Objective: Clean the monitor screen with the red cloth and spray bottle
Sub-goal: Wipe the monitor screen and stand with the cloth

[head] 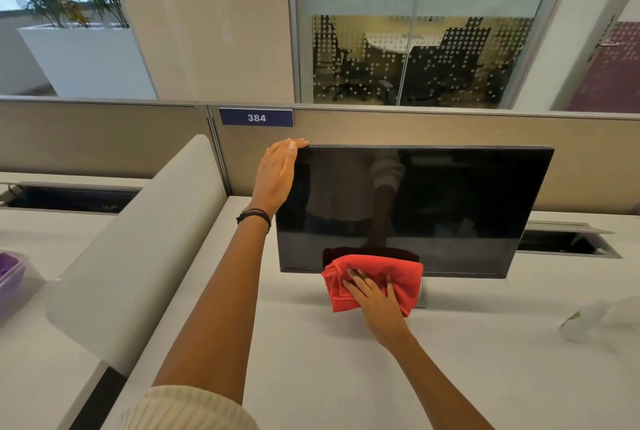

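Note:
A black monitor (450, 208) stands on the white desk (311, 360), its screen dark and reflecting me. My left hand (278, 175) grips the monitor's top left corner, fingers curled over the upper edge. My right hand (375, 298) presses a crumpled red cloth (405, 275) flat against the lower edge of the screen, left of centre, over the stand. A clear spray bottle (595, 320) lies blurred on the desk at the far right, apart from both hands.
A curved white divider (145, 239) rises left of the desk. A beige partition (450, 128) with a "384" label runs behind the monitor. A cable tray opening (568, 242) sits at the back right. A purple container (10, 273) stands at far left.

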### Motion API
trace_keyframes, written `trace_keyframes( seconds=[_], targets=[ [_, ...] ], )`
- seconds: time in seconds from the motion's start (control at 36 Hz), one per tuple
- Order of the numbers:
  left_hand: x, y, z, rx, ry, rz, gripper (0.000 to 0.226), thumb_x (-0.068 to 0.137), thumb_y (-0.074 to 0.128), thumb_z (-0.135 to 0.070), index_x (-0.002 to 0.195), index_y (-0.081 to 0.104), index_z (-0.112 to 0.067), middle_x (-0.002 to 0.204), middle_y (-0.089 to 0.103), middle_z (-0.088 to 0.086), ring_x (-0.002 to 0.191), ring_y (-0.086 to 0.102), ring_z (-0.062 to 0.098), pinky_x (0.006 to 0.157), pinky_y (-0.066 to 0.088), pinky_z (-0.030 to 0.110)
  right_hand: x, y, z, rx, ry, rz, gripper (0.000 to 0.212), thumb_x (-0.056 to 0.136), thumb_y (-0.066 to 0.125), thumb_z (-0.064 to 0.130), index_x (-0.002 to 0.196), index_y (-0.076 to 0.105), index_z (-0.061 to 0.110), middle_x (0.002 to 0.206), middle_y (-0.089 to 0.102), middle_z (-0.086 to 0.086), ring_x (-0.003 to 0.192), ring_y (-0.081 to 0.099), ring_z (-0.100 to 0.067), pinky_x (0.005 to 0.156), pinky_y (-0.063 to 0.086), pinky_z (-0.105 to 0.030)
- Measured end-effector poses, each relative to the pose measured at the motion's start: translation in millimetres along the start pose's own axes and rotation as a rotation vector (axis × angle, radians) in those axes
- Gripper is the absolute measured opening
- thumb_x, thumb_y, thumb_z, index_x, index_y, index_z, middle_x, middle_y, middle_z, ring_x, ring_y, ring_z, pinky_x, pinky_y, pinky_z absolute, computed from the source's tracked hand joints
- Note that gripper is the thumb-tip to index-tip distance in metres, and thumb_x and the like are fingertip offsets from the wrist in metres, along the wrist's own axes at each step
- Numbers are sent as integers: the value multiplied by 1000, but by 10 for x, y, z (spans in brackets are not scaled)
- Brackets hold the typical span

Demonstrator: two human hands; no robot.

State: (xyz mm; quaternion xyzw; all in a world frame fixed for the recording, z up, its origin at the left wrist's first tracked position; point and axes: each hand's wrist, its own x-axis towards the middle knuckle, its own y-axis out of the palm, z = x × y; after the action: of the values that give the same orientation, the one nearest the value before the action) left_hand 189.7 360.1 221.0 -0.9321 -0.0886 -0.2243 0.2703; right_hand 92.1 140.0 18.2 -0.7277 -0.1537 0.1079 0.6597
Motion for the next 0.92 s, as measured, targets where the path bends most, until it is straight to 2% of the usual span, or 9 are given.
trace_keyframes(
  seconds=[0.08,0.19,0.31,0.39,0.42,0.53,0.69,0.78,0.92],
  targets=[
    [-3,44,-55,139,26,-46,39,101,22,-30,123,52,-20,133,51,4,130,39,19,119,10,48,-75,39,-115,29,55,-34,72,52,88,39,119,64,25,124,64,2,109,63,-25,87,49,-47],
    [2,130,-166,244,8,-79,41,101,22,-31,127,52,-21,138,48,1,137,31,18,115,-11,47,-182,14,-178,142,167,-111,73,49,92,30,116,65,19,120,66,-5,104,65,-31,80,52,-48],
    [12,238,-299,272,50,-29,42,101,21,-30,129,51,-21,139,49,2,137,32,16,117,-10,45,-146,-89,-231,362,148,-290,65,77,73,7,135,45,10,141,45,-11,127,46,-36,100,38,-54],
    [8,369,-422,210,112,25,42,101,21,-26,128,52,-18,137,51,4,135,35,17,120,-1,43,-54,-258,-186,568,102,-421,53,95,41,27,143,21,14,152,23,-8,141,20,-31,113,12,-50],
    [5,410,-463,197,124,46,43,101,21,-25,129,52,-17,137,51,4,135,35,16,120,1,42,-5,-309,-162,566,75,-457,53,96,41,28,143,20,15,152,21,-7,141,18,-31,112,10,-51],
    [1,540,-578,178,131,90,43,101,21,-25,131,50,-18,139,49,1,136,33,14,119,3,38,194,-390,19,392,-45,-483,74,83,67,8,144,24,14,152,24,-8,139,21,-33,109,17,-52],
    [-17,505,-575,191,123,91,43,101,21,-25,133,49,-18,141,48,1,137,32,15,120,3,39,381,-310,326,87,-121,-252,78,64,84,32,133,49,24,139,50,0,129,47,-22,101,42,-42],
    [-31,477,-551,196,118,81,42,101,21,-25,133,48,-18,141,48,2,137,32,15,120,2,38,361,-220,327,41,-110,-171,75,56,86,42,125,58,28,129,60,5,120,56,-18,97,46,-39],
    [-75,620,-605,186,117,119,42,101,22,-26,133,48,-18,141,47,3,137,32,16,121,3,39,135,-42,73,88,-20,-141,80,51,89,38,124,59,25,127,62,4,117,59,-21,96,46,-40]
  ],
)
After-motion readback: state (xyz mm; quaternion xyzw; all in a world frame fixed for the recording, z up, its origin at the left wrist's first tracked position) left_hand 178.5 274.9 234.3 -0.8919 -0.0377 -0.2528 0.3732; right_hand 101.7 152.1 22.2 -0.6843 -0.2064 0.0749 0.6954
